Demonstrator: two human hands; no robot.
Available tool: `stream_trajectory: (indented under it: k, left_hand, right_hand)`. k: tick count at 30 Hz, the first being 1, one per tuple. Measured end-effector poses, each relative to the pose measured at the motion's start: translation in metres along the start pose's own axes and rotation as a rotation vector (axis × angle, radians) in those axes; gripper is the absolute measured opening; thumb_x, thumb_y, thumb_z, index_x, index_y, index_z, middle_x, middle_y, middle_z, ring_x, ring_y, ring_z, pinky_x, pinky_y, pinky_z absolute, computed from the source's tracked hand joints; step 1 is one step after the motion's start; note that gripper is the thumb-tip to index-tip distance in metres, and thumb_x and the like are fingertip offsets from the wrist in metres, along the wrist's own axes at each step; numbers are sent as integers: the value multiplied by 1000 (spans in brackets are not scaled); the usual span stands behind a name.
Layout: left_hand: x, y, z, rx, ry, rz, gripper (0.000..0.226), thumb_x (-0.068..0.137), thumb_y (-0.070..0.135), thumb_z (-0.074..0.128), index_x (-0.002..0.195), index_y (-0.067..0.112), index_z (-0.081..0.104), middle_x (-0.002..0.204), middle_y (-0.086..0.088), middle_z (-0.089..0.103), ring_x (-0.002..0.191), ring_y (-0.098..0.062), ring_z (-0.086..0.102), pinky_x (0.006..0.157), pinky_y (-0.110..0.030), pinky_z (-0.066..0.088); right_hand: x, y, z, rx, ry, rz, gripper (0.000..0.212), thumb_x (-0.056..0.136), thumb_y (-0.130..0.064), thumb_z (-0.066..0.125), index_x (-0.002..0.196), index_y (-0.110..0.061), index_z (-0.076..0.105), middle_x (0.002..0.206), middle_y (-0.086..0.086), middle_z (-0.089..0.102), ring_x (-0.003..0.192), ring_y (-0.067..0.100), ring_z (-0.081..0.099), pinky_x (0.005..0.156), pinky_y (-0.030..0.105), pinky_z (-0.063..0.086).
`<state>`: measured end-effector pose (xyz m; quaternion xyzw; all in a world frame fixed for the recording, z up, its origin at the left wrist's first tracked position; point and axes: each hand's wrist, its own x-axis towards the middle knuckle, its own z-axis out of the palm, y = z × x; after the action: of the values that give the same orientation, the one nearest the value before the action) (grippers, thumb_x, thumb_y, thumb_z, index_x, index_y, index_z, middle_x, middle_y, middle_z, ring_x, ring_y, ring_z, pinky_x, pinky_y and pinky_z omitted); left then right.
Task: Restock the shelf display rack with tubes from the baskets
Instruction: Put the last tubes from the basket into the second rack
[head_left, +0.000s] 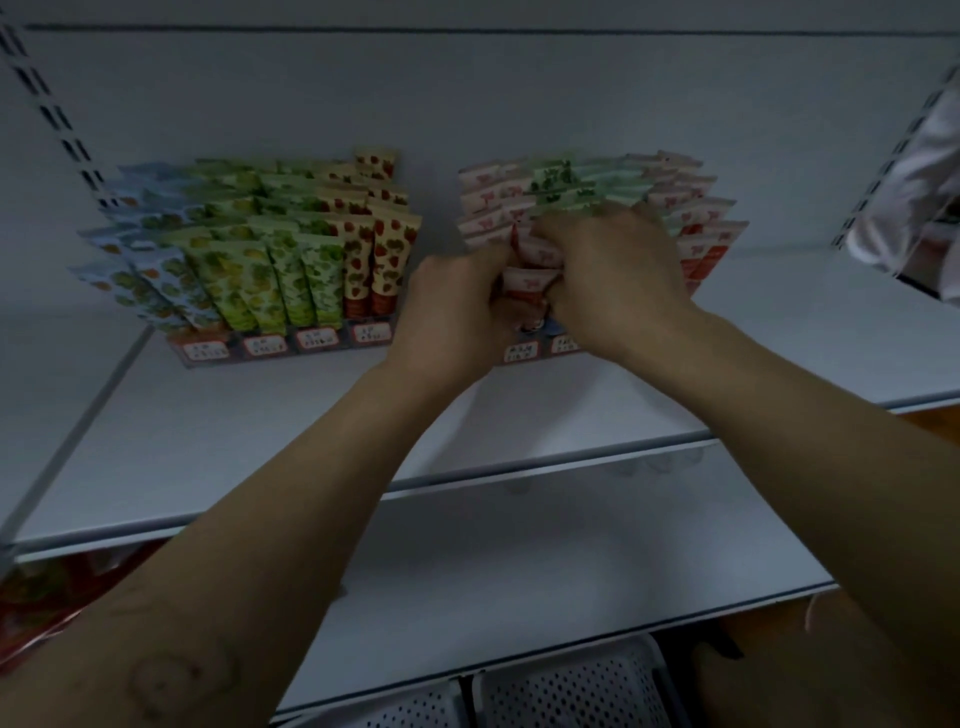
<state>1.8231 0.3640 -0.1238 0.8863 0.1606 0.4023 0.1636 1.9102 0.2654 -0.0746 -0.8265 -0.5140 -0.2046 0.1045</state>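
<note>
Grip: left hand (457, 306) and right hand (613, 280) both curled, pinching white-and-red soft plastic tube (530, 283) over near-left slot of right tiered display rack (521, 353). Two-handed hold likely steers it between tight neighbours. White perforated plastic baskets (571, 686) near, below shelves.

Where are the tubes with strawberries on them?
In the head view, the strawberry tubes stand at the right end of the left display rack, beside the green tubes.
</note>
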Motion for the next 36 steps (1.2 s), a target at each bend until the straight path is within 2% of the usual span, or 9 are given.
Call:
stream_trajectory:
  k: [8, 13, 16, 19, 21, 23, 28, 31, 36]
  left_hand:
    - [2, -5, -1, -80, 82, -148, 14, 79, 19, 75, 89, 11, 71, 74, 5, 65, 65, 0, 51, 54, 1, 32]
    - [1, -8, 4, -49, 134, -164, 13, 80, 23, 72, 87, 12, 71, 80, -5, 72, 73, -15, 65, 57, -18, 36]
    - [1, -8, 6, -38, 150, -163, 15, 80, 23, 71, 89, 11, 71, 84, -6, 73, 78, -18, 66, 60, -22, 40]
    - [0, -11, 7, -75, 158, -163, 16, 81, 25, 70, 91, 13, 71, 86, -4, 73, 81, -17, 67, 61, -23, 43]
    - [-1, -12, 9, -70, 168, -160, 16, 82, 26, 69, 89, 12, 71, 82, -5, 73, 78, -19, 67, 59, -27, 44]
    - [0, -14, 10, -75, 159, -158, 16, 82, 27, 68, 85, 12, 69, 79, -6, 72, 74, -22, 67, 57, -32, 46]
    - [0, -14, 10, -96, 142, -178, 19, 80, 28, 69, 85, 10, 70, 79, -8, 72, 75, -24, 68, 59, -38, 50]
    - [0, -14, 9, -123, 157, -187, 19, 80, 28, 70, 85, 10, 70, 78, -6, 72, 74, -21, 68, 59, -37, 51]
    - [-2, -14, 7, -122, 161, -172, 18, 78, 27, 70, 84, 10, 69, 74, -7, 71, 70, -23, 67, 55, -35, 49]
  right_hand:
    - [3, -4, 1, -55, 31, 4, 17, 82, -18, 60, 98, -15, 64, 98, 12, 66, 98, 32, 56, 84, 33, 35]
    - [8, -8, -8, -35, -67, 67, 7, 79, -9, 60, 82, -15, 58, 84, 10, 59, 88, 31, 59, 58, 27, 28]
    - [13, -12, -18, -66, -139, 114, 16, 77, -3, 59, 73, -11, 46, 72, 6, 39, 77, 24, 47, 56, 27, 28]
    - [21, -18, -25, -115, -167, 76, 27, 79, -3, 59, 62, -9, 39, 67, 4, 35, 76, 22, 43, 53, 23, 25]
    - [27, -22, -27, -157, -188, 21, 4, 82, -7, 59, 79, -5, 56, 78, 10, 50, 87, 28, 55, 62, 25, 31]
    - [30, -26, -29, -199, -185, -20, 20, 81, -13, 61, 100, -5, 62, 102, 15, 60, 101, 32, 59, 69, 30, 33]
    - [39, -24, -32, -207, -223, -2, 23, 79, -18, 67, 98, -8, 60, 81, 8, 52, 83, 28, 54, 68, 30, 36]
    - [39, -23, -29, -206, -236, 6, 32, 78, -19, 70, 105, -3, 61, 105, 15, 60, 97, 32, 60, 69, 30, 36]
    - [42, -26, -28, -232, -243, -26, 29, 82, -11, 65, 107, 1, 61, 114, 20, 58, 105, 36, 58, 71, 31, 36]
